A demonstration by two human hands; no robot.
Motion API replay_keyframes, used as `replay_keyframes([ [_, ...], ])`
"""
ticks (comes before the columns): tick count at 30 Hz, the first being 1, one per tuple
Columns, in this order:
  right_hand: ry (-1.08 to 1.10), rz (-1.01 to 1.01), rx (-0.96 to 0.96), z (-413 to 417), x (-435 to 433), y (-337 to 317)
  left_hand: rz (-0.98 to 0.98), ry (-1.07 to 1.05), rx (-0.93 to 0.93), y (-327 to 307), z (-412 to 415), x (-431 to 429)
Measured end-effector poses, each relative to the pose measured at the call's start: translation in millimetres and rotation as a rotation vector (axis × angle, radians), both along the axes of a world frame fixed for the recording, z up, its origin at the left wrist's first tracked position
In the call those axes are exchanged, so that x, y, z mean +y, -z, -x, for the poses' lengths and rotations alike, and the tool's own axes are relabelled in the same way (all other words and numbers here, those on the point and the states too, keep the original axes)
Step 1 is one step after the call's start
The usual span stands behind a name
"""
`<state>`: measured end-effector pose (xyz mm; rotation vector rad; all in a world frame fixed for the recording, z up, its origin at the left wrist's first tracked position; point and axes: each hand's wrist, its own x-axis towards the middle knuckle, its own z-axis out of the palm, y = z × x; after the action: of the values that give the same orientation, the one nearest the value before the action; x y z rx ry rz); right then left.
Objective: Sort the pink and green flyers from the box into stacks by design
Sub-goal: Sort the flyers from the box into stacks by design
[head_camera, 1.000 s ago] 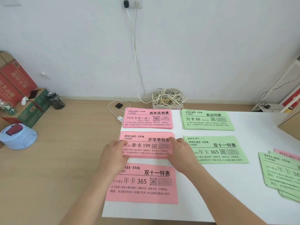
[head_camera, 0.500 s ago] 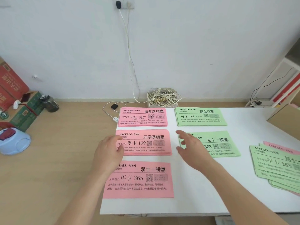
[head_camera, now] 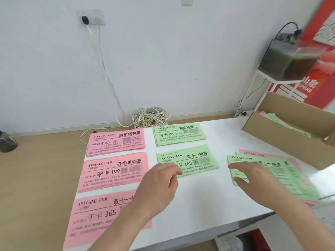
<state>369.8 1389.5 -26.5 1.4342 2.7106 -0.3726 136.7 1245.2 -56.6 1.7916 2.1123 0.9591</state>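
Three pink flyer stacks lie in a column on the white table [head_camera: 208, 211]: a far one [head_camera: 116, 142], a middle one [head_camera: 114, 171] and a near one [head_camera: 96, 216]. Two green stacks sit to their right, one far [head_camera: 179, 134] and one near [head_camera: 188, 160]. An unsorted pile of green and pink flyers [head_camera: 282, 176] lies further right. My left hand [head_camera: 157, 185] hovers with spread fingers by the near green stack's left edge. My right hand [head_camera: 253, 178] rests, fingers apart, on the unsorted pile's left end. The cardboard box [head_camera: 282, 134] at the right holds more flyers.
A coil of white cable [head_camera: 150, 117] lies on the floor beyond the table, with cords running up to a wall socket [head_camera: 90, 18]. A white stand carries a dark tank [head_camera: 286, 62] at the right, by a red poster. A dark jar [head_camera: 7, 142] stands on the floor at left.
Both hands left the middle pink stack and moved right. The left one now hovers by the near green stack, the right one reached the unsorted pile. The camera turned right.
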Motion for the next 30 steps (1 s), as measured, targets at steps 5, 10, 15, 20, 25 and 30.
replay_keyframes([
  [5,0.152,0.047,0.024,-77,27,11,0.041,0.172,0.026,10,-71,47],
  [10,0.259,0.11,0.075,-133,50,28,0.057,0.287,0.046,24,-139,106],
  [15,0.315,0.163,0.11,-165,72,42,0.142,0.321,0.138,50,-193,167],
  [20,0.338,0.211,0.108,-170,92,50,0.273,0.269,0.276,72,-208,199],
  [25,0.443,0.219,0.147,-176,114,63,0.211,0.305,0.412,83,-203,207],
  [30,0.573,0.239,0.261,-179,129,68,0.107,0.303,0.599,85,-199,205],
])
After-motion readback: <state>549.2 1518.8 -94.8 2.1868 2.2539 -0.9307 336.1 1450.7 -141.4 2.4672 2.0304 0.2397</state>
